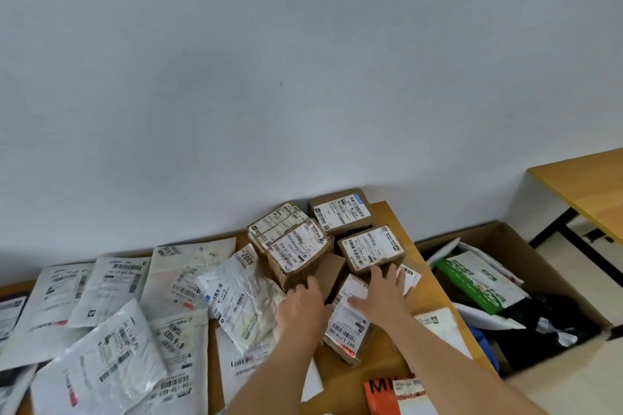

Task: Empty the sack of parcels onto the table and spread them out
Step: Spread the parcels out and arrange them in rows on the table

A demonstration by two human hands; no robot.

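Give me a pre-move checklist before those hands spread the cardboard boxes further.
1. Left hand free to push: ok, it holds nothing and lies by the taped box.
2. Right hand free: ok, fingers flat on the near labelled box.
3. Boxes apart: not ok, they stand clustered.
4. Poly mailers spread: not ok, several overlap.
5. Bare table on the right: ok, some.
6. Sack emptied: cannot tell, no sack in view.

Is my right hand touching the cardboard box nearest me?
Touching. The head view shows the right hand lying flat on the label of the nearest cardboard box, no gap.
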